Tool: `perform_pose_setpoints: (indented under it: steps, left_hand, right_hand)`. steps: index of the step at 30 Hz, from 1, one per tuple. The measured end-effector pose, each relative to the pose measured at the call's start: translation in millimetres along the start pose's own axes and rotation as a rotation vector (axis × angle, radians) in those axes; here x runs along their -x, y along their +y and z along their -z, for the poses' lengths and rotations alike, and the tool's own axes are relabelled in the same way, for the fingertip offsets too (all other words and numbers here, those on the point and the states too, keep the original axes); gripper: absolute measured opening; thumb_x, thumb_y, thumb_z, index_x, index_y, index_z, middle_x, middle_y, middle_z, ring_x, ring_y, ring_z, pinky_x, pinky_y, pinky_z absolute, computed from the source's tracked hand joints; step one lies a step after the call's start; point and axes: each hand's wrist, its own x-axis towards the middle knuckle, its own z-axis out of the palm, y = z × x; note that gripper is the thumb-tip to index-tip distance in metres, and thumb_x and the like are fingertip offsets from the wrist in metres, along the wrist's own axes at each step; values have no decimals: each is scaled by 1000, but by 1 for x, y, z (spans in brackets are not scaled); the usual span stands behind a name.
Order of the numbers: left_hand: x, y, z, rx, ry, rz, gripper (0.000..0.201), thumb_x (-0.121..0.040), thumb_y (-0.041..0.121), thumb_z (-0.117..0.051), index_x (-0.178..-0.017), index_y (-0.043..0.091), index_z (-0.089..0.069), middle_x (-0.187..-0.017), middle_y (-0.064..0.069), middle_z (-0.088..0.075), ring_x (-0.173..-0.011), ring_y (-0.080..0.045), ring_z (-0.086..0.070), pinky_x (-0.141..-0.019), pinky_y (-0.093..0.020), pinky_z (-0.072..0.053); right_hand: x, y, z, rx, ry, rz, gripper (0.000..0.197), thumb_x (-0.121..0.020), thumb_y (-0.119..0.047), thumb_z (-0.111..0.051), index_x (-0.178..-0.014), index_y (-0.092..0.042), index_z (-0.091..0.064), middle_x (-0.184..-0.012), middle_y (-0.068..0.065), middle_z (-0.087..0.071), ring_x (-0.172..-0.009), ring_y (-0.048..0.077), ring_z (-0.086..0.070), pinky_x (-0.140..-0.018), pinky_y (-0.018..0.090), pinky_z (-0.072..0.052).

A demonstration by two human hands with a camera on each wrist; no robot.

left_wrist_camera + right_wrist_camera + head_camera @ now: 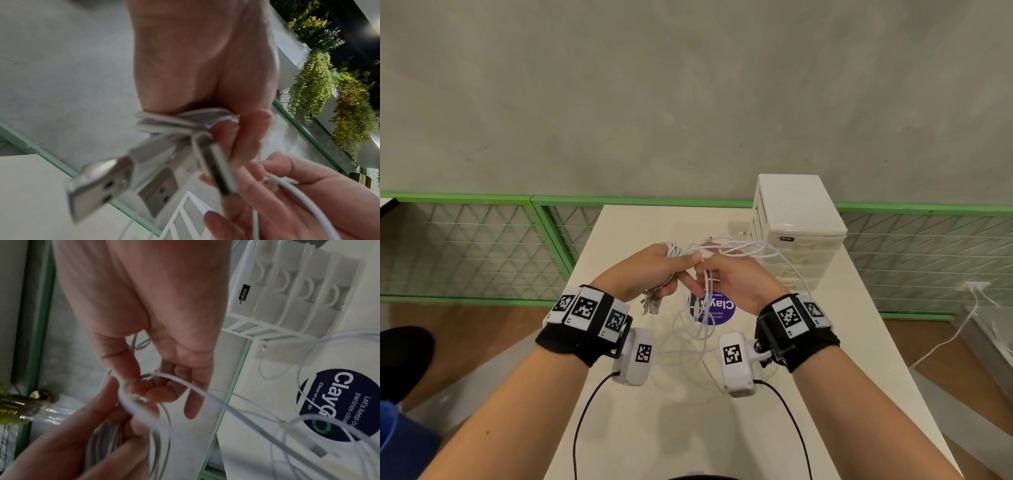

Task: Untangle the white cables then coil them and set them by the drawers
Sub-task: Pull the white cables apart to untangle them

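Note:
Both hands are raised over the white table (791, 359), close together. My left hand (667, 270) grips a bundle of white cables (674, 250) looped round its fingers. Its USB plugs (650, 305) hang below the palm and show large and blurred as USB plugs (98, 183) in the left wrist view. My right hand (710, 274) pinches one strand (164, 376) between thumb and fingers, right beside the left fingertips. More cable loops (743, 248) arch toward the white drawers (801, 233) at the back right, and tangled slack (688, 339) lies on the table.
A round purple sticker (712, 310) lies on the table under the hands. A green wire fence (482, 246) runs behind the table, with a grey wall above. Another white lead (945, 339) trails on the floor at right. A dark shoe (404, 356) is at left.

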Motion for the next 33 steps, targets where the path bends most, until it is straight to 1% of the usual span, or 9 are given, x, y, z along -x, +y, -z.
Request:
perform_pose_setpoints:
  steps: [4, 8, 11, 13, 17, 20, 24, 30, 33]
  left_hand:
    - [-3, 5, 4, 78, 225, 30, 36, -99, 37, -46, -85, 7, -61, -65, -7, -72, -33, -8, -32, -35, -15, -24]
    - [-12, -3, 15, 216, 450, 46, 33, -97, 30, -50, -92, -2, -57, -69, -12, -73, -31, -10, -29, -34, -16, -22]
    - [-15, -7, 19, 346, 570, 27, 24, -98, 27, -47, -93, 5, -51, -63, -10, -71, -30, -11, -27, -35, -17, -20]
    - [-17, -9, 25, 412, 629, 20, 21, -99, 28, -44, -88, 10, -46, -61, -8, -70, -29, -11, -25, -34, -16, -18]
    - [-17, -13, 38, 471, 723, -10, 19, -99, 27, -42, -88, 11, -42, -61, -8, -70, -28, -11, -24, -35, -14, -18]
    - [-18, -18, 41, 502, 798, -34, 18, -98, 26, -42, -103, 9, -45, -63, -6, -70, -29, -10, -27, -34, -12, -20]
    - [-24, -22, 44, 497, 872, -66, 42, -96, 27, -42, -129, 1, -40, -70, -8, -71, -30, -10, -31, -34, -13, -22]
    - [-25, -18, 50, 442, 882, -83, 29, -96, 30, -44, -109, 4, -46, -82, -9, -73, -31, -9, -33, -34, -14, -23]
    - [-23, -16, 49, 444, 971, -111, 30, -96, 31, -44, -82, 6, -53, -77, -8, -72, -36, -13, -37, -37, -18, -27]
  right_hand:
    - [-1, 9, -1, 175, 5, 35, 38, -91, 0, -52, -129, -5, -49, -69, 3, -46, -61, 8, -52, -82, 31, -54]
    - [-5, 20, 7, 535, 126, 125, 28, -92, -3, -52, -119, -4, -61, -84, 6, -58, -67, 7, -59, -66, 14, -52]
    - [-12, 29, 20, 650, 274, 157, 32, -94, -7, -49, -123, -4, -60, -90, 5, -62, -71, 8, -58, -76, 22, -50]
    - [-12, 32, 31, 601, 363, 129, 33, -96, -7, -45, -127, -6, -56, -88, 7, -65, -74, 14, -60, -79, 29, -52]
    - [-2, 34, 62, 366, 601, 86, 35, -99, -7, -38, -131, -13, -51, -78, 5, -61, -57, 18, -57, -51, 28, -46]
    - [3, 43, 85, 281, 785, 3, 36, -99, -8, -34, -130, -12, -51, -75, 4, -59, -49, 20, -55, -48, 30, -49]
    - [5, 59, 108, 123, 950, -74, 49, -91, 0, -30, -134, -18, -46, -78, 10, -57, -45, 24, -51, -43, 28, -46]
    - [13, 74, 130, -52, 1109, -98, 47, -88, 3, -28, -128, -12, -49, -74, 11, -55, -46, 27, -54, -49, 34, -51]
    - [13, 82, 139, -157, 1114, -144, 43, -93, 1, -28, -130, -11, -45, -75, 12, -53, -49, 27, -54, -45, 33, -48]
